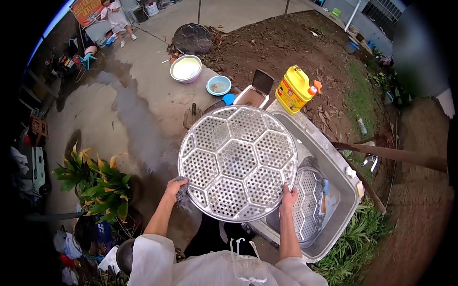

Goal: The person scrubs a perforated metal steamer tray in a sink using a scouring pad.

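Observation:
A round metal tray [242, 159] with small holes and a hexagon pattern is held up in front of me. My left hand [174, 188] grips its lower left edge, with a grey scouring pad [182, 191] pressed between that hand and the rim. At the lower right edge my right hand [288, 198] is closed on the rim. Beside and partly behind the tray is a grey sink [339, 224], where a second perforated tray [306, 202] lies next to a brush [325, 193].
A yellow jug [295, 90] stands on the sink's far corner. Beyond are a basin of pale liquid [186, 69], a blue bowl [219, 85], an open-lidded bin [253, 97] and another round tray [192, 39]. Plants [100, 186] stand at left. A person [117, 19] stands far back.

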Action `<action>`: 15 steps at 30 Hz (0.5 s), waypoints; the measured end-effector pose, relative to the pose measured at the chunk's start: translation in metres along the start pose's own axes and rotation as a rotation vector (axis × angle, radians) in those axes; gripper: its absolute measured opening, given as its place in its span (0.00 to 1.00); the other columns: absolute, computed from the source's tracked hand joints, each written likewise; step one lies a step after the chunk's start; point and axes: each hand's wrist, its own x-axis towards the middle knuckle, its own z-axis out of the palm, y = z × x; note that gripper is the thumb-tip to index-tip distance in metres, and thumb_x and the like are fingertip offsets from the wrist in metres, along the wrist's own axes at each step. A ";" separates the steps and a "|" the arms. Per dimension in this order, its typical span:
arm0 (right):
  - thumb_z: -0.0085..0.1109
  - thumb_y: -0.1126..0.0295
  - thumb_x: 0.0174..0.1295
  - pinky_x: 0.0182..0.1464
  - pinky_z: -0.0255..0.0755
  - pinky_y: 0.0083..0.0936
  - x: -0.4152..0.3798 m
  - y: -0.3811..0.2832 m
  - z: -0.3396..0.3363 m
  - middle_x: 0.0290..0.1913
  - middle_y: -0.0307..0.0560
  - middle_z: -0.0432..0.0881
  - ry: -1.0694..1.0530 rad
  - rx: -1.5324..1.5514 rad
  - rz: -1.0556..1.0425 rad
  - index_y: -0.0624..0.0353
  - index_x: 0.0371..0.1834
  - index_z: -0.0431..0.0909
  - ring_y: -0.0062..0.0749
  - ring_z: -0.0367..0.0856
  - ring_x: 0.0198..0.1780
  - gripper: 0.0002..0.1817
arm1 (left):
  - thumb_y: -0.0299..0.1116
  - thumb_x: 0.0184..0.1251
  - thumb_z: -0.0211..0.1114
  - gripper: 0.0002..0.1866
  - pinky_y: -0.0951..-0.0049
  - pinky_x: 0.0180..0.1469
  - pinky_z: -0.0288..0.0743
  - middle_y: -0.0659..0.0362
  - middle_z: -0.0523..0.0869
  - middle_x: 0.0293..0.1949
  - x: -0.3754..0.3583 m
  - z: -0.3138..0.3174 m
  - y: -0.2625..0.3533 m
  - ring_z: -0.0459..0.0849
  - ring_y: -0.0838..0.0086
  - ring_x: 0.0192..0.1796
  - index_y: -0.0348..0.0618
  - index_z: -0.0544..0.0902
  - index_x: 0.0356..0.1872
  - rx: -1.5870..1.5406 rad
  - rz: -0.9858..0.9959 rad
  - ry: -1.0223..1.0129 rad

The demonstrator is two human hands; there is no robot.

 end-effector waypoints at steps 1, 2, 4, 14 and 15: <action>0.67 0.67 0.65 0.37 0.65 0.20 0.004 0.004 0.001 0.34 0.35 0.80 0.015 -0.003 0.012 0.63 0.42 0.78 0.18 0.71 0.32 0.11 | 0.26 0.65 0.68 0.15 0.60 0.45 0.86 0.50 0.89 0.41 -0.007 -0.001 0.012 0.90 0.64 0.40 0.31 0.82 0.51 0.022 -0.027 -0.092; 0.67 0.66 0.64 0.36 0.64 0.22 0.005 0.006 0.000 0.31 0.35 0.78 0.078 -0.027 -0.030 0.63 0.40 0.79 0.19 0.68 0.31 0.11 | 0.26 0.65 0.68 0.16 0.61 0.47 0.86 0.50 0.89 0.43 -0.017 -0.003 0.024 0.90 0.64 0.41 0.31 0.82 0.52 0.068 -0.085 -0.205; 0.69 0.64 0.63 0.36 0.64 0.22 0.023 0.020 -0.023 0.31 0.36 0.77 0.141 -0.127 -0.069 0.64 0.36 0.78 0.20 0.67 0.31 0.14 | 0.27 0.65 0.69 0.19 0.65 0.50 0.85 0.49 0.89 0.47 -0.025 -0.005 0.043 0.90 0.67 0.44 0.30 0.81 0.55 0.231 -0.156 -0.381; 0.66 0.50 0.61 0.39 0.71 0.37 -0.007 0.003 -0.178 0.27 0.49 0.84 0.694 -0.393 -0.133 0.74 0.29 0.82 0.34 0.76 0.29 0.28 | 0.42 0.60 0.76 0.27 0.69 0.65 0.68 0.54 0.86 0.55 -0.035 0.142 -0.011 0.80 0.69 0.61 0.39 0.83 0.57 0.740 -0.088 -0.515; 0.66 0.50 0.61 0.39 0.71 0.37 -0.012 -0.003 -0.186 0.27 0.49 0.84 0.707 -0.400 -0.128 0.74 0.29 0.82 0.34 0.76 0.29 0.28 | 0.40 0.60 0.77 0.26 0.69 0.64 0.69 0.54 0.87 0.53 -0.033 0.154 -0.023 0.80 0.69 0.60 0.38 0.83 0.56 0.679 -0.046 -0.533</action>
